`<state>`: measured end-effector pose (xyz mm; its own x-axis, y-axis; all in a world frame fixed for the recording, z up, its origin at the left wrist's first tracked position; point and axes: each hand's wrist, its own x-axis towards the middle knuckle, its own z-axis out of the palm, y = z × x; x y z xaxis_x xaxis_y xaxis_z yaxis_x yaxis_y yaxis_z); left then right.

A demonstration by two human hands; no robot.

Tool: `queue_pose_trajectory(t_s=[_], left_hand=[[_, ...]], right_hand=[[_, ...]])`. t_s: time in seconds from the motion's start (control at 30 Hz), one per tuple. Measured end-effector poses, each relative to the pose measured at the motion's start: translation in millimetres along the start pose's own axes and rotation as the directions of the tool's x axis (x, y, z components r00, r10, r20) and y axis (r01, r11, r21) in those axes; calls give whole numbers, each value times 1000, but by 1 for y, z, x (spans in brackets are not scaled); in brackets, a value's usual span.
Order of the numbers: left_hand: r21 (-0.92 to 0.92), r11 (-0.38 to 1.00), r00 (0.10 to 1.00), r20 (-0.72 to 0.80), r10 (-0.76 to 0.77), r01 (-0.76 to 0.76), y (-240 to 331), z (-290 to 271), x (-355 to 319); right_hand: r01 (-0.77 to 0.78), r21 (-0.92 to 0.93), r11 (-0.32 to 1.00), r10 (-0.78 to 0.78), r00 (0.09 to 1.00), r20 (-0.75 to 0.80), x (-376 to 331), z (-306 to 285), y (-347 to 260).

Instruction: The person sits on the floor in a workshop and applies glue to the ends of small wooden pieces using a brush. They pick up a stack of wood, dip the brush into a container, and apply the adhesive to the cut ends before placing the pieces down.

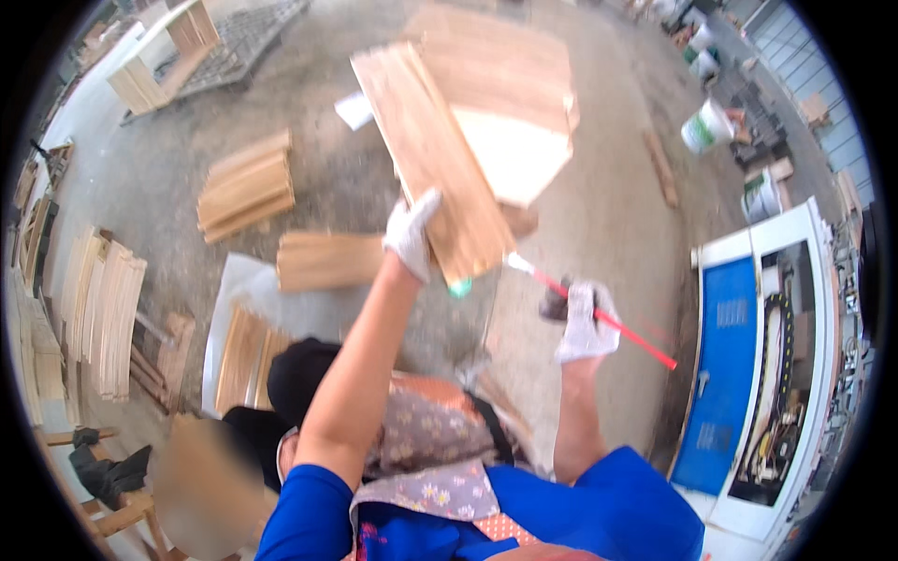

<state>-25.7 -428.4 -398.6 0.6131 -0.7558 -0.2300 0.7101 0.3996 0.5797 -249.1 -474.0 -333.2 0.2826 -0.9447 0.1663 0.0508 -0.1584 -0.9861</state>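
Note:
My left hand (pixel 410 234), in a pale work glove, is closed on the long edge of a flat wooden board (pixel 430 154), holding it tilted up in front of me. My right hand (pixel 587 318), also gloved with dark fingertips, grips a thin brush (pixel 636 346) by its red handle. The white tip of that brush is at the board's near corner; whether it touches the wood cannot be made out. A small green thing (pixel 459 287) shows just below the board's near end, mostly hidden.
Beyond the board lies a stack of wider wooden panels (pixel 505 70). Board bundles (pixel 248 187) lie on the floor to the left, with more boards (pixel 327 262) nearer. A white cabinet with a blue door (pixel 725 365) stands at right, below white buckets (pixel 707 127). A wooden frame (pixel 168 56) is far left.

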Motion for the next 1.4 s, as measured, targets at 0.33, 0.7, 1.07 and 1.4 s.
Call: queue_pose_trajectory(t_s=[0.33,0.7,1.07,1.4], left_hand=[[-1,1000,998,-60,2,-2,24,-4,5],[-36,999,1000,-19,-7,6,26,-19,18],[57,998,1000,2,-24,24,21,-1,12],[23,999,998,50,25,-26,19,-10,19]], right_hand=[[-80,51,995,80,997,-2,12,12,-27],[-105,275,956,38,970,239,-10,16,-22],[22,9,1000,-24,967,254,-14,12,-13],[279,-256,925,-195,930,310,-14,17,-10]])
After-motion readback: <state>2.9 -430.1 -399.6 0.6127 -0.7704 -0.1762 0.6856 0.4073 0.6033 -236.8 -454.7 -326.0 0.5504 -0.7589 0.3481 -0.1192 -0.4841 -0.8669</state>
